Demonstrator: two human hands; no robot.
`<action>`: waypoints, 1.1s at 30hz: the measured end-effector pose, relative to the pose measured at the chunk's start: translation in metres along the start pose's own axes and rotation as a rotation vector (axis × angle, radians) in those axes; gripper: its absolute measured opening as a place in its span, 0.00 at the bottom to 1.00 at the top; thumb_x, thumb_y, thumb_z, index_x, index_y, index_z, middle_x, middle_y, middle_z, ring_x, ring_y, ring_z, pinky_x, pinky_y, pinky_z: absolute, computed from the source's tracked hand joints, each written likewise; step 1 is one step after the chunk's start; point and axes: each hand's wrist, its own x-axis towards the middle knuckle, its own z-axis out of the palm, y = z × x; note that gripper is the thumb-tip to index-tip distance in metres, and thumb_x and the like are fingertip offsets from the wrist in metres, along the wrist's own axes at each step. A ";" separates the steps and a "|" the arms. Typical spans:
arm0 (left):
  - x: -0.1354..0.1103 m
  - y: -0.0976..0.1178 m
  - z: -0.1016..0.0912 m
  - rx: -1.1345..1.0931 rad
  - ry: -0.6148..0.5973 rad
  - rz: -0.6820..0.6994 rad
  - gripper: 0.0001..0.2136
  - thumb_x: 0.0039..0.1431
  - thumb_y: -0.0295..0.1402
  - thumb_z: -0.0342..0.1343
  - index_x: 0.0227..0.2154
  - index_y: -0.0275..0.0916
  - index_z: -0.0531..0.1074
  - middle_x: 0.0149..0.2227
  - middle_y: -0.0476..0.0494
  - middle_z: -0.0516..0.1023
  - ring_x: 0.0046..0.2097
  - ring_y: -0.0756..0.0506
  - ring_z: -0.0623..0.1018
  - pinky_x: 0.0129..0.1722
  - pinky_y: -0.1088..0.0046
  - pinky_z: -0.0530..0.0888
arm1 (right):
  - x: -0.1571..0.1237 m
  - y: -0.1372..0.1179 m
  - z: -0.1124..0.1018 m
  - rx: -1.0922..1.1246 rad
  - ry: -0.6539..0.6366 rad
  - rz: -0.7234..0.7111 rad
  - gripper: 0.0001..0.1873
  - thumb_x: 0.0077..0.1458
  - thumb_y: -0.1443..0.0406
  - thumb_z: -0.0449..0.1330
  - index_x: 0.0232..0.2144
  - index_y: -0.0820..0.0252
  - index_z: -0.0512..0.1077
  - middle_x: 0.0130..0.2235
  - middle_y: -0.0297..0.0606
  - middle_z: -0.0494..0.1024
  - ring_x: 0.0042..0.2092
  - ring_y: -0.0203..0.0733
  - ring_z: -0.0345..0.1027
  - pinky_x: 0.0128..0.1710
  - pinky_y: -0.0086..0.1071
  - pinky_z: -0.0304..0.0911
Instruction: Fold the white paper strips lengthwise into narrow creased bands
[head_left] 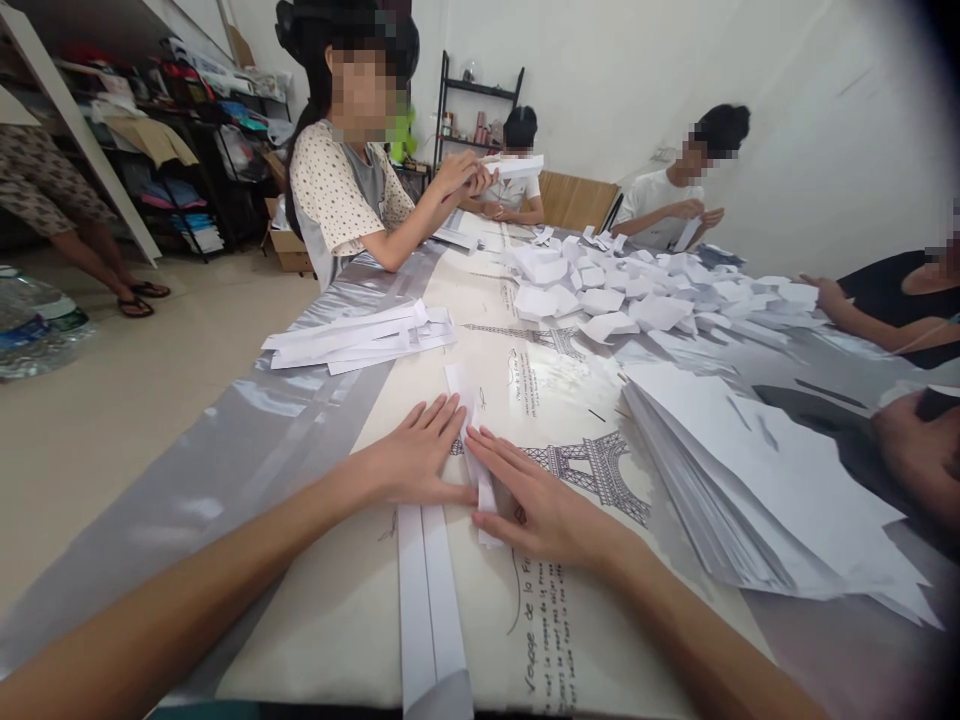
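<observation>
A narrow folded paper strip (459, 382) lies lengthwise on the printed tablecloth between my two hands. My left hand (424, 450) rests flat on its left side, fingers stretched forward and thumb reaching toward the strip. From the right, my right hand (536, 495) presses on the strip with its fingers extended and thumb apart. Closer to me, a longer white paper strip (431, 620) with a crease down its middle runs to the table's near edge, its far end by my left hand.
Flat paper strips (360, 338) are piled at the left. Thick paper sheets (720, 490) stand stacked at the right, and many folded paper pieces (600, 285) heap behind. Several people sit around the table; one person (352, 190) holds up a paper strip. Shelves (187, 190) line the left.
</observation>
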 end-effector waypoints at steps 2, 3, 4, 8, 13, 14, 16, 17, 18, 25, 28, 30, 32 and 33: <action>0.000 0.000 -0.001 0.005 -0.012 -0.002 0.56 0.59 0.69 0.42 0.73 0.28 0.33 0.74 0.32 0.26 0.74 0.34 0.31 0.72 0.52 0.39 | 0.000 -0.001 -0.002 -0.009 -0.025 0.010 0.46 0.68 0.51 0.55 0.74 0.45 0.29 0.76 0.34 0.40 0.75 0.50 0.35 0.73 0.53 0.45; 0.000 0.000 -0.002 0.006 -0.018 -0.001 0.56 0.58 0.69 0.42 0.73 0.28 0.33 0.74 0.32 0.25 0.74 0.34 0.31 0.72 0.52 0.39 | -0.001 -0.002 -0.003 -0.007 -0.039 0.025 0.47 0.68 0.51 0.55 0.74 0.46 0.29 0.76 0.35 0.39 0.75 0.51 0.35 0.73 0.53 0.46; 0.000 0.000 -0.002 0.006 -0.021 0.000 0.56 0.58 0.69 0.42 0.73 0.28 0.33 0.74 0.32 0.25 0.74 0.34 0.31 0.72 0.52 0.38 | -0.002 -0.002 -0.004 -0.001 -0.052 0.044 0.47 0.68 0.50 0.54 0.74 0.47 0.28 0.76 0.35 0.37 0.75 0.51 0.35 0.73 0.52 0.47; 0.001 -0.002 -0.001 0.004 -0.018 0.011 0.56 0.58 0.69 0.42 0.74 0.30 0.32 0.74 0.33 0.25 0.74 0.34 0.31 0.72 0.51 0.39 | -0.005 -0.002 -0.008 0.032 -0.068 0.101 0.50 0.67 0.48 0.56 0.74 0.45 0.26 0.76 0.35 0.31 0.75 0.54 0.36 0.70 0.53 0.53; 0.001 -0.006 0.003 -0.007 0.015 0.030 0.56 0.57 0.70 0.43 0.74 0.30 0.33 0.74 0.32 0.26 0.75 0.33 0.33 0.72 0.50 0.41 | -0.006 -0.001 -0.010 0.061 -0.040 0.171 0.52 0.63 0.48 0.60 0.74 0.41 0.30 0.76 0.36 0.36 0.73 0.58 0.45 0.66 0.54 0.62; 0.001 -0.007 0.003 -0.015 0.024 0.039 0.56 0.57 0.69 0.43 0.74 0.31 0.33 0.74 0.32 0.27 0.75 0.32 0.33 0.72 0.49 0.41 | -0.006 -0.001 -0.010 0.059 -0.044 0.178 0.52 0.63 0.47 0.61 0.74 0.41 0.31 0.76 0.36 0.39 0.73 0.59 0.46 0.66 0.55 0.62; 0.001 -0.007 0.004 -0.027 0.042 0.054 0.55 0.58 0.68 0.44 0.74 0.33 0.33 0.74 0.33 0.28 0.75 0.32 0.34 0.71 0.49 0.41 | -0.006 -0.001 -0.011 0.046 -0.053 0.166 0.50 0.62 0.46 0.60 0.74 0.40 0.35 0.76 0.35 0.43 0.73 0.58 0.47 0.67 0.56 0.60; 0.001 -0.007 0.004 -0.029 0.046 0.056 0.55 0.58 0.68 0.45 0.74 0.34 0.32 0.74 0.34 0.27 0.75 0.32 0.34 0.71 0.49 0.41 | -0.006 -0.001 -0.011 0.037 -0.056 0.149 0.49 0.63 0.45 0.60 0.74 0.40 0.35 0.75 0.34 0.44 0.73 0.58 0.46 0.68 0.56 0.58; 0.001 -0.007 0.004 -0.029 0.045 0.054 0.55 0.58 0.68 0.45 0.74 0.34 0.32 0.74 0.34 0.27 0.75 0.32 0.34 0.72 0.50 0.41 | -0.006 0.000 -0.012 0.029 -0.058 0.128 0.49 0.63 0.45 0.59 0.74 0.40 0.36 0.75 0.33 0.44 0.73 0.57 0.44 0.69 0.57 0.56; 0.001 -0.004 0.001 -0.027 0.014 0.035 0.55 0.59 0.66 0.45 0.74 0.31 0.32 0.74 0.33 0.26 0.74 0.32 0.33 0.72 0.51 0.40 | -0.007 0.007 -0.009 0.002 -0.091 0.043 0.47 0.65 0.44 0.56 0.74 0.42 0.34 0.76 0.30 0.38 0.75 0.52 0.34 0.73 0.55 0.43; 0.002 -0.004 0.001 -0.018 -0.001 0.026 0.56 0.59 0.67 0.45 0.73 0.28 0.31 0.73 0.31 0.24 0.74 0.33 0.32 0.72 0.51 0.39 | -0.007 0.010 -0.007 -0.018 -0.105 0.019 0.47 0.66 0.44 0.56 0.74 0.44 0.34 0.76 0.30 0.37 0.75 0.51 0.32 0.74 0.54 0.39; 0.002 -0.005 0.002 -0.013 0.003 0.030 0.56 0.59 0.67 0.45 0.73 0.28 0.30 0.73 0.30 0.24 0.74 0.33 0.32 0.72 0.52 0.39 | -0.007 0.011 -0.006 -0.034 -0.115 0.006 0.47 0.66 0.45 0.55 0.74 0.45 0.33 0.76 0.30 0.35 0.75 0.50 0.30 0.74 0.53 0.37; 0.002 -0.007 0.004 -0.015 0.025 0.042 0.56 0.59 0.67 0.45 0.73 0.30 0.29 0.73 0.30 0.24 0.74 0.33 0.33 0.72 0.51 0.39 | -0.007 0.011 -0.006 -0.041 -0.121 -0.008 0.48 0.66 0.45 0.56 0.74 0.45 0.31 0.75 0.30 0.34 0.75 0.50 0.30 0.74 0.53 0.37; 0.002 -0.007 0.005 -0.018 0.038 0.051 0.56 0.59 0.67 0.45 0.73 0.31 0.28 0.73 0.30 0.25 0.74 0.32 0.33 0.72 0.51 0.40 | -0.007 0.011 -0.006 -0.042 -0.124 -0.013 0.48 0.66 0.45 0.56 0.74 0.45 0.31 0.75 0.30 0.34 0.75 0.51 0.30 0.74 0.53 0.36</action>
